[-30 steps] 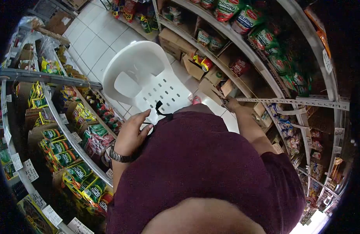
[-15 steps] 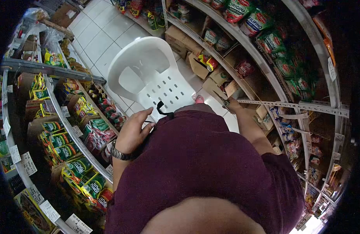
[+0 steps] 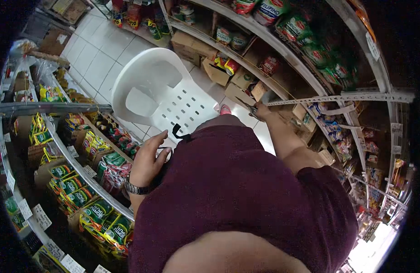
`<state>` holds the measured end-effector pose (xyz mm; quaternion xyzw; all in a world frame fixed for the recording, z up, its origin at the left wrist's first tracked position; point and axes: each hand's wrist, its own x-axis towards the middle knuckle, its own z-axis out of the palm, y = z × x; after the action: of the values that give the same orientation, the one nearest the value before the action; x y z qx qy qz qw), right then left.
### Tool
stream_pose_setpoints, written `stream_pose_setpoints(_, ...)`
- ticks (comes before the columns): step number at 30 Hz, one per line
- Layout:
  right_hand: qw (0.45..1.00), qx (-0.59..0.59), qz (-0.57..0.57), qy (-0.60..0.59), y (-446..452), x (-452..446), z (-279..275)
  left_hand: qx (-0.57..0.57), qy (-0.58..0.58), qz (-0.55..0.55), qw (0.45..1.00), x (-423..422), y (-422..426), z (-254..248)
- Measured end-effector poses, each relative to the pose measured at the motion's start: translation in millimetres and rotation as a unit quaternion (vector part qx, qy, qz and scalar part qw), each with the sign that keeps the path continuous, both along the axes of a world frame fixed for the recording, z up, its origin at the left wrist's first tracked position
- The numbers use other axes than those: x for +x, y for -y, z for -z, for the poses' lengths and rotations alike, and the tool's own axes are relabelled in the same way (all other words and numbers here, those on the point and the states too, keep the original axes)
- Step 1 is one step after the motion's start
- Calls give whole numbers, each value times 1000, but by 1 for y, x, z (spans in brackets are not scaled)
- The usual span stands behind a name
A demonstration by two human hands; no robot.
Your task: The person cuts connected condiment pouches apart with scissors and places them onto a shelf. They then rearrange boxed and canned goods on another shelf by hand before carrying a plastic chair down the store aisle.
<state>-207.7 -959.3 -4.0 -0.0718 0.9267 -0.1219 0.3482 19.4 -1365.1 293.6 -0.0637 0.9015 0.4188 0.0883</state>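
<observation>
My left hand (image 3: 150, 159), with a metal-band watch (image 3: 136, 187) on its wrist, is beside the maroon shirt (image 3: 228, 177). Its fingers are stretched out and apart, and nothing shows in its grip. A black strap (image 3: 180, 133) sticks out from the shirt's front near the fingertips. My right hand (image 3: 263, 112) reaches forward by the right-hand shelves, its fingers closed around a slim, dark metal tool (image 3: 252, 108). It looks like scissors, but the small size keeps me from being sure. Ahead of my body stands a white plastic chair (image 3: 182, 102).
Left shelves (image 3: 89, 179) carry boxes of green and yellow sachets (image 3: 78, 198). On the right, shelves hold green pouches (image 3: 294, 28), and open cardboard boxes (image 3: 217, 73) sit low beside the chair. White floor tiles (image 3: 98, 68) show behind the chair.
The camera view has shifted, so the chair and shelves appear further left. My left hand sits slightly lower in view, its fingers still apart. My right hand still grips the slim tool.
</observation>
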Motion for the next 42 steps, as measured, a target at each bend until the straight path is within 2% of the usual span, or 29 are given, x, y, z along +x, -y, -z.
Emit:
stream_pose_setpoints(2, 1000, -8, -14, 0, -4, 9, -1, -20, 6, 15, 1000, -6, 5, -3)
stream_pose_setpoints(3, 999, -23, -33, 2, 1, 17, -26, -16, 15, 7, 1000, -10, 12, -2)
stream_pose_setpoints(5, 1000, -12, -4, 9, -6, 29, -23, -2, 45, -8, 999, -24, 33, 2)
stream_pose_setpoints(6, 1000, -2, 19, 15, -10, 35, -22, 30, 49, -23, 998, -34, 50, 11)
stream_pose_setpoints(7, 999, -2, 29, 16, -15, 42, -23, 4, 2, -15, 1000, -44, 73, 30)
stream_pose_setpoints(8, 998, -8, 49, 38, -20, 48, -25, -4, 25, -31, 999, -62, 97, 41)
stream_pose_setpoints(9, 996, -14, 72, 58, -25, 54, -26, 33, -24, -52, 998, -77, 121, 58)
stream_pose_setpoints(11, 994, -14, 99, 51, -37, 69, -24, -92, -42, -83, 991, -117, 155, 66)
stream_pose_setpoints(12, 992, -13, 113, 46, -46, 80, -24, -81, -64, -99, 990, -136, 189, 93)
stream_pose_setpoints(14, 988, -6, 144, 50, -59, 104, -34, -178, -51, -110, 977, -174, 195, 87)
stream_pose_setpoints(16, 985, -4, 165, 50, -71, 122, -41, -285, -135, -41, 948, -208, 237, 128)
stream_pose_setpoints(17, 980, 2, 190, 64, -78, 135, -38, -282, -141, -28, 949, -220, 252, 150)
stream_pose_setpoints(19, 975, 10, 211, 75, -90, 161, -44, -225, -68, -102, 967, -231, 275, 194)
stream_pose_setpoints(21, 970, 16, 231, 75, -103, 184, -46, -164, 95, -114, 975, -238, 287, 232)
stream_pose_setpoints(23, 969, 14, 237, 65, -119, 205, -43, -232, 68, -114, 964, -229, 245, 208)
stream_pose_setpoints(24, 967, 12, 248, 65, -126, 213, -41, -233, 64, -105, 965, -228, 247, 213)
stream_pose_setpoints(26, 960, 12, 266, 80, -139, 227, -39, -340, 22, -95, 935, -223, 258, 232)
stream_pose_setpoints(30, 951, 7, 300, 68, -164, 244, -39, -195, 66, -200, 958, -204, 229, 204)
stream_pose_setpoints(32, 950, -21, 307, 52, -172, 248, -56, -197, 6, -182, 963, -196, 241, 223)
stream_pose_setpoints(35, 957, -51, 281, 46, -205, 258, -61, -110, -12, -229, 967, -183, 204, 220)
stream_pose_setpoints(38, 956, -49, 288, -1, -244, 281, -66, -139, 3, -202, 969, -153, 131, 178)
stream_pose_setpoints(40, 950, -52, 308, -19, -277, 307, -59, -243, -32, -194, 950, -138, 80, 161)
stream_pose_setpoints(41, 943, -55, 327, -32, -294, 323, -54, -244, -40, -188, 951, -130, 54, 151)
stream_pose_setpoints(42, 940, -60, 335, -36, -310, 339, -54, -313, -37, -217, 924, -119, 23, 139)
